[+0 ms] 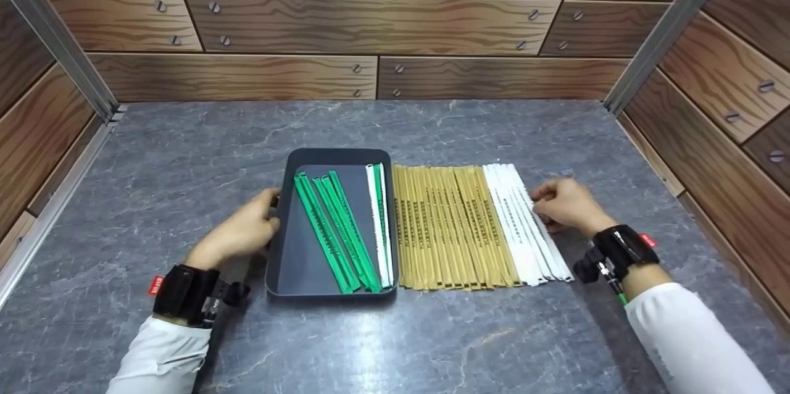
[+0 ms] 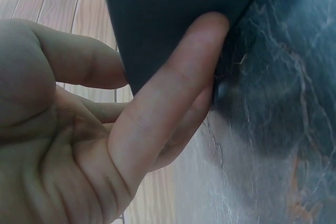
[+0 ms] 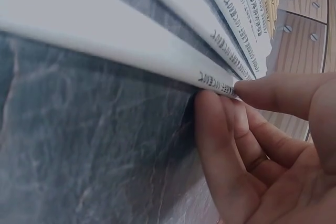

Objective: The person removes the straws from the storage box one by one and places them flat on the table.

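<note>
Right hand (image 1: 565,204): pinched on the rightmost white stick (image 3: 131,43)
Left hand (image 1: 241,227): touching tray's left side; cannot tell if gripping
Tray (image 1: 302,270): holds green sticks (image 1: 324,233), some white; apparently done
Right of tray: gold sticks (image 1: 453,227), then more white; apparently left

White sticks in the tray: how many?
2 visible: one white stick left of a green stick, another right of it, by the right side of the tray. More may be hidden.
</note>
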Motion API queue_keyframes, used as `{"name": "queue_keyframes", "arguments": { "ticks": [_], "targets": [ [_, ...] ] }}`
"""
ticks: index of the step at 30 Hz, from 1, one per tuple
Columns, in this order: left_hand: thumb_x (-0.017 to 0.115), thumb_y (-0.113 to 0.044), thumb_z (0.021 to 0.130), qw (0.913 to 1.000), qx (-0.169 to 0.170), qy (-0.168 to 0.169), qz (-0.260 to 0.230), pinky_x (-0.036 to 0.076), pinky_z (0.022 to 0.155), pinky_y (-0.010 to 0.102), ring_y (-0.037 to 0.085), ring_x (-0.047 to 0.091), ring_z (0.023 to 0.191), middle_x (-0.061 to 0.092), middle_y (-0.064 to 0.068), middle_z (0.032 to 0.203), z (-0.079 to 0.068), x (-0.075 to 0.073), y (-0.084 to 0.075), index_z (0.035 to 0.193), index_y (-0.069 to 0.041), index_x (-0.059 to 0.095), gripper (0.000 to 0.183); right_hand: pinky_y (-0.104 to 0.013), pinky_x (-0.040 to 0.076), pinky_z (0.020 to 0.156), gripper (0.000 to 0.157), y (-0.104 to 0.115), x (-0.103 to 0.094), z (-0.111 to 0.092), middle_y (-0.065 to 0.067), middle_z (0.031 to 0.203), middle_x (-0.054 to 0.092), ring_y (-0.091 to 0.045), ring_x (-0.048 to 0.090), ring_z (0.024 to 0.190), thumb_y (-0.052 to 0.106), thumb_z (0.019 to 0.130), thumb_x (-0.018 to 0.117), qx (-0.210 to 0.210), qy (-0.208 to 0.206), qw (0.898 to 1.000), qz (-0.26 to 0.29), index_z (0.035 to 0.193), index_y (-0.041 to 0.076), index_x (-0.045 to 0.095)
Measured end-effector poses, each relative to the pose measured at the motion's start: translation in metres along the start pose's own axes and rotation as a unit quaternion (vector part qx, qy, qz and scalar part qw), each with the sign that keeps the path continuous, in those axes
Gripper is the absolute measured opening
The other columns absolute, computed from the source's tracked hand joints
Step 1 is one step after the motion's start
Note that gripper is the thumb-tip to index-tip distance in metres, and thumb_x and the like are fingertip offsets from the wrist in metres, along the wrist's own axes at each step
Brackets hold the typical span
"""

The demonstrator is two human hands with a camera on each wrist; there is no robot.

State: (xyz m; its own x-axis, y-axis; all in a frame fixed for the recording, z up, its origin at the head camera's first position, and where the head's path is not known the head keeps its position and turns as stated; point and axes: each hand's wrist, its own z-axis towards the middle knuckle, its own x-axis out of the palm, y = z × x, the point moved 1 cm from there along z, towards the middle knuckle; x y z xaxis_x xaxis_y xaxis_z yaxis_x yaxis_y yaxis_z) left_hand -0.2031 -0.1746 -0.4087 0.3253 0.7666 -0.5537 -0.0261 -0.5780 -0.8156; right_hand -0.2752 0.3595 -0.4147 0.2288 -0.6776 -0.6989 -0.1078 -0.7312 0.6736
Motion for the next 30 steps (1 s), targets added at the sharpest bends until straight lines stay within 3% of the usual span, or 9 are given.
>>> {"name": "queue_keyframes", "arguments": {
  "ticks": [3, 11, 19, 23, 25, 30],
  "targets": [
    [0.041, 0.005, 0.099, 1.0000, 0.000, -0.001, -0.003, 0.065, 0.071, 0.040, 0.047, 0.060, 0.119, 0.042, 0.039, 0.148, 0.000, 0.001, 0.001, 0.157, 0.012, 0.022, 0.062, -0.031, 0.065, 0.059, 0.041, 0.001, 0.002, -0.001, -0.010, 0.091, 0.066, -0.013, 0.064, 0.069, 0.004, 0.087, 0.064, -0.001, -0.001, 1.000, 0.002, 0.125, -0.014, 0.062],
    [0.040, 0.003, 0.099, 0.9999, 0.002, -0.001, -0.011, 0.065, 0.064, 0.040, 0.040, 0.065, 0.106, 0.046, 0.038, 0.144, 0.001, 0.001, 0.003, 0.156, 0.012, 0.024, 0.059, -0.031, 0.065, 0.059, 0.041, 0.002, 0.003, -0.003, -0.015, 0.099, 0.066, -0.014, 0.065, 0.069, 0.006, 0.089, 0.065, 0.001, -0.003, 1.000, -0.004, 0.125, -0.013, 0.062],
    [0.042, 0.003, 0.100, 1.0000, 0.003, -0.005, -0.002, 0.065, 0.067, 0.040, 0.043, 0.063, 0.110, 0.046, 0.038, 0.145, 0.000, 0.000, 0.003, 0.156, 0.011, 0.025, 0.059, -0.034, 0.066, 0.064, 0.043, 0.009, 0.001, -0.001, -0.017, 0.101, 0.068, -0.018, 0.067, 0.073, 0.009, 0.089, 0.064, 0.001, -0.015, 1.000, -0.023, 0.126, -0.012, 0.063],
    [0.042, 0.003, 0.100, 1.0000, 0.005, -0.005, 0.001, 0.065, 0.067, 0.040, 0.043, 0.063, 0.111, 0.046, 0.039, 0.145, 0.000, 0.000, 0.003, 0.155, 0.012, 0.025, 0.059, -0.045, 0.063, 0.084, 0.043, 0.030, -0.001, -0.001, -0.027, 0.112, 0.070, -0.033, 0.069, 0.093, 0.012, 0.091, 0.065, -0.055, -0.062, 0.993, -0.087, 0.127, -0.011, 0.064],
    [0.042, 0.004, 0.100, 1.0000, 0.005, -0.004, 0.000, 0.065, 0.066, 0.040, 0.043, 0.063, 0.110, 0.046, 0.039, 0.144, 0.000, 0.000, 0.003, 0.155, 0.012, 0.025, 0.059, -0.049, 0.062, 0.086, 0.043, 0.047, 0.002, -0.001, -0.029, 0.118, 0.069, -0.037, 0.068, 0.098, 0.012, 0.092, 0.065, -0.082, -0.073, 0.989, -0.100, 0.129, -0.010, 0.063],
    [0.042, 0.005, 0.099, 1.0000, 0.000, 0.000, -0.009, 0.065, 0.065, 0.040, 0.043, 0.065, 0.107, 0.045, 0.039, 0.144, 0.001, 0.000, 0.002, 0.157, 0.011, 0.023, 0.061, -0.048, 0.062, 0.086, 0.042, 0.101, 0.024, -0.001, -0.025, 0.123, 0.068, -0.037, 0.069, 0.100, 0.013, 0.095, 0.067, -0.131, -0.055, 0.985, -0.094, 0.132, -0.005, 0.063]
  ]
}}
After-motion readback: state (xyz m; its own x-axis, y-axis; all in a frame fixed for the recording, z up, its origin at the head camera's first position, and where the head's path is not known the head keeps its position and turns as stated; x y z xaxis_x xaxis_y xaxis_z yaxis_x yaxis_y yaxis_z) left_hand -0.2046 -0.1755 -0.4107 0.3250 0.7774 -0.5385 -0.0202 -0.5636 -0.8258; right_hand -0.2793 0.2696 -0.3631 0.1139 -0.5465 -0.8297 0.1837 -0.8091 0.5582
